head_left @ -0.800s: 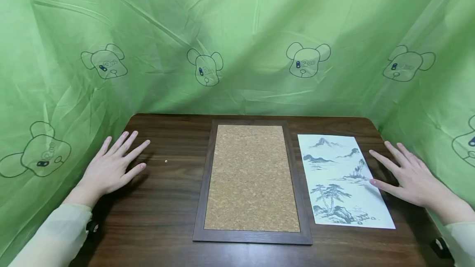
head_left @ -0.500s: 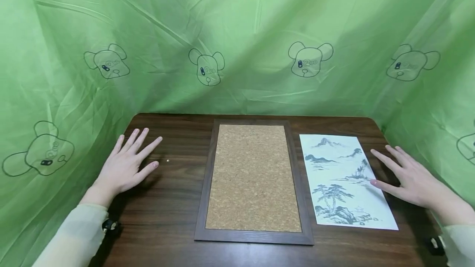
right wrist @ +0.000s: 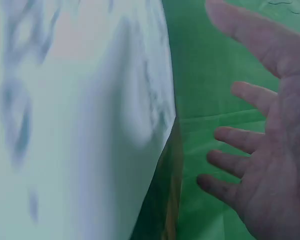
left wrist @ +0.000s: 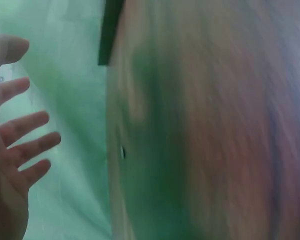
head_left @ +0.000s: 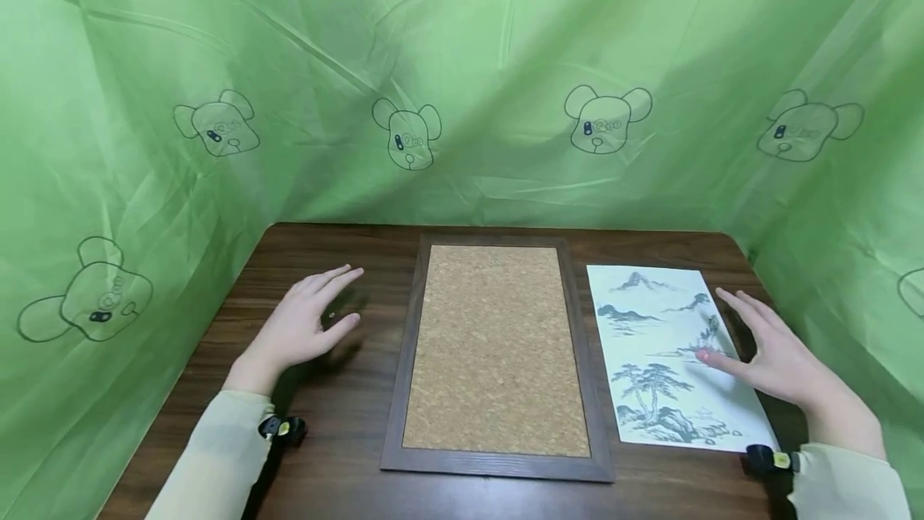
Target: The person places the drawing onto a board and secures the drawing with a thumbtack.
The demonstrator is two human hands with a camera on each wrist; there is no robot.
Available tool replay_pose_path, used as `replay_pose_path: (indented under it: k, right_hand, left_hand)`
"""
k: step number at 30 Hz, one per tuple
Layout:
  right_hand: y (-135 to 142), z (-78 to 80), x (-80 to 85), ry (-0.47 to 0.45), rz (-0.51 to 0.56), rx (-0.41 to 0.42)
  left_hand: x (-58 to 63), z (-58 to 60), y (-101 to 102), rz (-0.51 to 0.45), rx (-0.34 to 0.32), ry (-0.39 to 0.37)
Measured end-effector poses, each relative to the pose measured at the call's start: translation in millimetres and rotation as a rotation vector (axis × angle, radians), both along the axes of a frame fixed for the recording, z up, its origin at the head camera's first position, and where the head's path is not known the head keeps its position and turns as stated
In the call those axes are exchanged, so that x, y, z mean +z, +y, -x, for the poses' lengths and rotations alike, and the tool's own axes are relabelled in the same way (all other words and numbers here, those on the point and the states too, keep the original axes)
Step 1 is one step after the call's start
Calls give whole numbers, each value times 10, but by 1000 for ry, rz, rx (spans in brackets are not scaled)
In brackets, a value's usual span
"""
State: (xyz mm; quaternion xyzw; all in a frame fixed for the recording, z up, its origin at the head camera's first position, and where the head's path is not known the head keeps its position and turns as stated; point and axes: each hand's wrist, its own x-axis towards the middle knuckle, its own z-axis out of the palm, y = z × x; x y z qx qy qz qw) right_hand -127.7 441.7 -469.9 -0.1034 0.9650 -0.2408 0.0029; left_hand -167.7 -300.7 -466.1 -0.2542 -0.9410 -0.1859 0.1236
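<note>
My left hand [head_left: 294, 329] hovers over the left part of the table, palm turned inward, fingers extended and holding nothing. Between its thumb and fingers in the head view shows a tiny pale round thing [head_left: 331, 314] lying on the wood. On the right, my right hand [head_left: 776, 355] is held above the right edge of a white paper print [head_left: 678, 408] with ink-style mountains and pines. Its fingers are loosely extended around nothing, and its thumb overlaps the print. Between both hands lies a dark-framed cork board [head_left: 498, 343], flat on the table.
The dark wood-grain table [head_left: 339, 456] ends at the back against a green curtain [head_left: 476, 38] with bear-head outlines, which also hangs along both sides. Each wrist carries a small black camera, the left camera [head_left: 283, 428] just above the table.
My left hand has moved right towards the tiny pale thing, turning from palm-down and spread to palm-inward. The right hand has shifted slightly left over the print and tilted. The board stays put.
</note>
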Motion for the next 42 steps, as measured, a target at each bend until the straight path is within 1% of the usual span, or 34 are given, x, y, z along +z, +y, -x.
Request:
replay_pose_path:
  k: [3, 7, 11, 15, 19, 23, 25, 28, 31, 35, 42]
  right_hand:
    - [-36, 23, 26, 4, 26, -18]
    - [-86, 84, 21, -11, 31, -38]
    - [-108, 106, -11, -47, 31, -47]
    - [-93, 86, -67, -76, 50, -41]
    - [-68, 63, -138, -100, 66, -33]
    - [-37, 42, -182, -112, 75, -37]
    - [-15, 38, -191, -111, 78, -40]
    - [-1, 44, -187, -117, 68, -60]
    - [-28, 91, -168, -151, 62, -84]
    - [-109, 177, -153, -204, 60, -99]
    - [-133, 225, -171, -205, 54, -114]
  left_hand:
    - [-16, 19, 136, -124, -22, -36]
    - [-57, 63, 303, -283, -41, -79]
    - [-139, 109, 440, -356, -68, -155]
    - [-230, 107, 522, -371, -70, -250]
    - [-303, 77, 577, -370, -72, -335]
    - [-382, 75, 623, -369, -80, -388]
    - [-426, 87, 638, -367, -79, -418]
    - [-473, 106, 654, -346, -90, -486]
    - [-491, 124, 661, -316, -104, -540]
    - [-493, 148, 659, -288, -116, -553]
    - [-481, 169, 667, -284, -145, -559]
